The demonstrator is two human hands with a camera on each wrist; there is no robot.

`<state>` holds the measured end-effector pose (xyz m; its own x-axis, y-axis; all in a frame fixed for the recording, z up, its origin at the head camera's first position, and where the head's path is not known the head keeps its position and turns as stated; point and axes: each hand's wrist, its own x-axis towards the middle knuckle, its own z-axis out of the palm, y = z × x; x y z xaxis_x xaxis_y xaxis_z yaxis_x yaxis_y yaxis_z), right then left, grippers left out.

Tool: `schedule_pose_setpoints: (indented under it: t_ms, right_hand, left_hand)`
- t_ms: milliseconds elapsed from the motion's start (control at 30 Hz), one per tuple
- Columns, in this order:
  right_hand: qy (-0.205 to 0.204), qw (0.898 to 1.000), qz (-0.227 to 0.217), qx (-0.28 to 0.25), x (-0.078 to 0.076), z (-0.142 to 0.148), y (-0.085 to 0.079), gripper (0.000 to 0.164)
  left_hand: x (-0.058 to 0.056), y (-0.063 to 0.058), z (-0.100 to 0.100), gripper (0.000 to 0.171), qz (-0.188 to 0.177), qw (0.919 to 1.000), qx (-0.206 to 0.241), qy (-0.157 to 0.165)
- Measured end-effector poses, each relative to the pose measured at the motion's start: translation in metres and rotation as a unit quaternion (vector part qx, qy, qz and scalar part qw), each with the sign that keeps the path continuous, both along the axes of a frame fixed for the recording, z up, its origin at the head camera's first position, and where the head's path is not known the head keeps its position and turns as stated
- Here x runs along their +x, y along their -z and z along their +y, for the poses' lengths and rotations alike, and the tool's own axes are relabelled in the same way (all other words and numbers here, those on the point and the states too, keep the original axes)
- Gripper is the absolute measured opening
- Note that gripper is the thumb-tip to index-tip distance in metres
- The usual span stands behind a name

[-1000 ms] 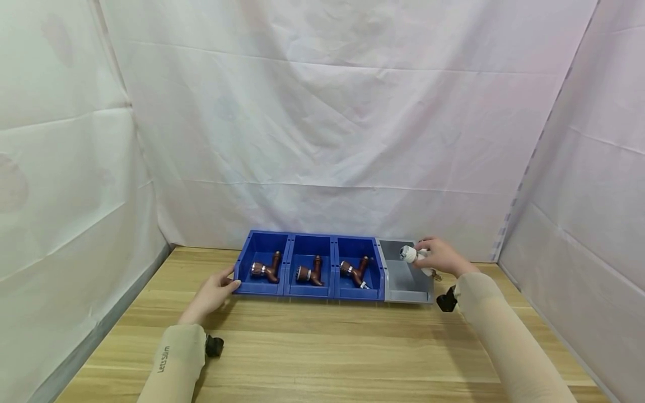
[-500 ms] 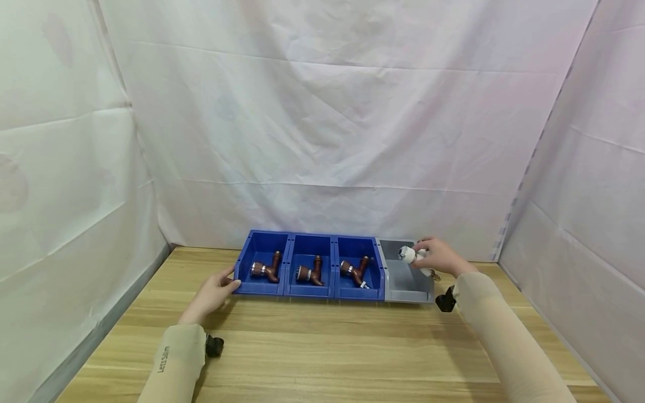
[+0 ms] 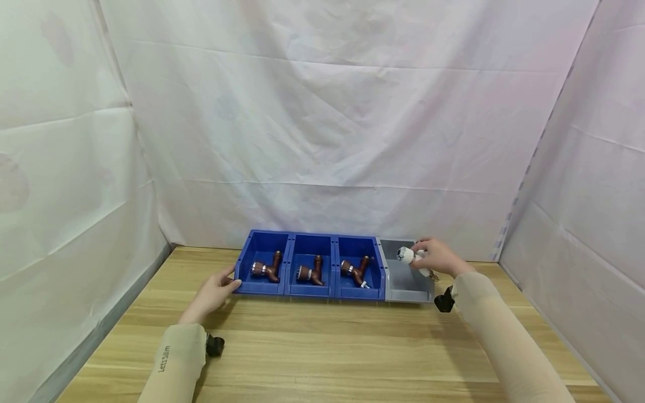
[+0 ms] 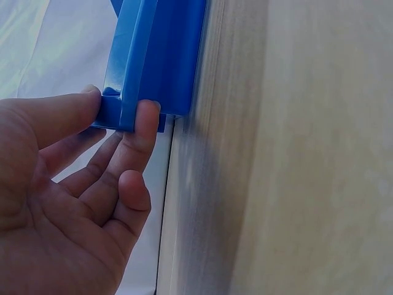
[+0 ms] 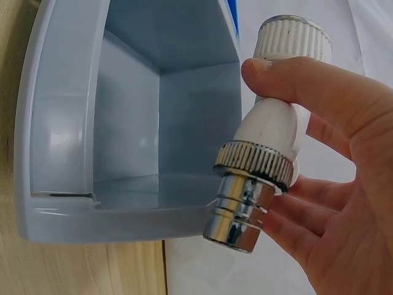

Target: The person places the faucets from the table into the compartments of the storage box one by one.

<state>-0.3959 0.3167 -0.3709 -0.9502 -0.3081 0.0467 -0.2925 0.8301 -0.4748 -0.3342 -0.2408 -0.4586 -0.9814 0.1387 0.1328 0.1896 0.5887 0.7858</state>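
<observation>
My right hand [image 3: 439, 257] holds a white tap [image 5: 270, 123] between thumb and fingers, above the right part of the grey bin [image 3: 403, 277]. The tap has a ribbed white knob and a chrome hose end, which points down in the right wrist view. My left hand [image 3: 214, 291] pinches the front left corner of the leftmost blue bin [image 4: 138, 61], thumb on one side of the wall and fingers on the other. Brown taps lie in the three blue bins: a left tap [image 3: 267, 267], a middle tap [image 3: 311, 271] and a right tap [image 3: 355, 272], which has a light-coloured tip.
The bins stand side by side in a row at the back of the wooden table [image 3: 312, 347], with the grey one at the right end. A white cloth [image 3: 322, 140] hangs close behind them, and more cloth hangs at both sides.
My right hand has shifted slightly left over the grey bin with the white tap in it. The left hand has stayed on the blue bin's corner.
</observation>
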Motion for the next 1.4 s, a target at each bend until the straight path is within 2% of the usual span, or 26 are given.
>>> schedule_pose_setpoints:
  t_ms: [567,800,1400]
  right_hand:
    - [0.0,1.0,-0.017,-0.009,-0.004,-0.003,0.007,0.039]
    - [-0.009,1.0,-0.006,0.004,-0.005,-0.004,0.008,0.04]
    - [-0.011,1.0,-0.012,0.009,-0.005,-0.007,0.014,0.038]
  left_hand:
    - [-0.001,0.0,0.0,0.058,-0.005,0.9999,0.012,-0.001]
    - [0.0,0.0,-0.001,0.058,-0.006,0.9999,0.013,0.0]
    - [-0.002,0.002,0.0,0.057,-0.02,0.9995,0.025,-0.002]
